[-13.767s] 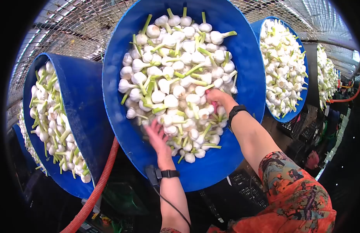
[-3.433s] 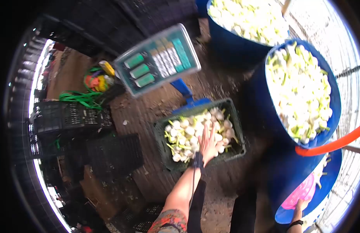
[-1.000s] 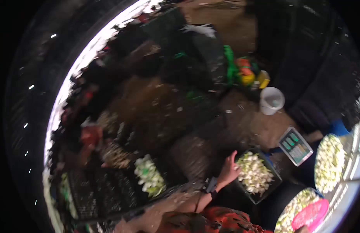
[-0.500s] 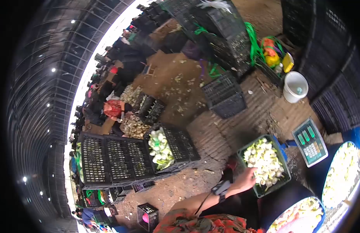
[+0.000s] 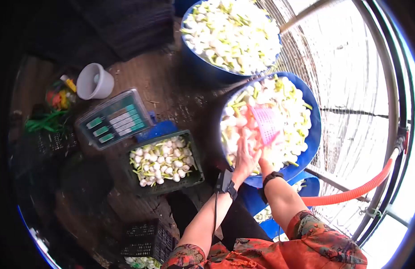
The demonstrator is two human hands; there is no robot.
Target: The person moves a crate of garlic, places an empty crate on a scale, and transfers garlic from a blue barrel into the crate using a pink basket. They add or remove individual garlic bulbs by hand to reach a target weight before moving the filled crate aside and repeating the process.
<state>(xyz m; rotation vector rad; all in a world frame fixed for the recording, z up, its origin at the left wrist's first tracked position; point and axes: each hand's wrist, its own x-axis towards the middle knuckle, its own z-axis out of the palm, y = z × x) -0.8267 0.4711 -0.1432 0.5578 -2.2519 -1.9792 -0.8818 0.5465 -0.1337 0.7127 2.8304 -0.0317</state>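
Both my hands are over a blue tub (image 5: 316, 130) full of white garlic bulbs with green stems. My left hand (image 5: 246, 158), with a strapped device and cable at its wrist, lies on the bulbs, fingers stretched out. Close beside it, my right hand (image 5: 266, 158) reaches to the lower end of a pink plastic basket (image 5: 264, 124), which sits tilted among the bulbs. Glare washes out the right fingers, so I cannot tell whether they grip the basket. A dark green crate (image 5: 196, 177) holding more garlic bulbs (image 5: 162, 161) stands left of the tub.
A second blue tub (image 5: 203, 67) of garlic stands beyond. A digital scale (image 5: 115, 119) and a white bucket (image 5: 94, 81) are at left. An orange hose (image 5: 346, 197) crosses at right. A black crate (image 5: 147, 237) stands at lower left.
The view has swung right, from the crates and floor to the blue tubs. My left hand has left the green crate's garlic for the tub, and my right hand has come into view.
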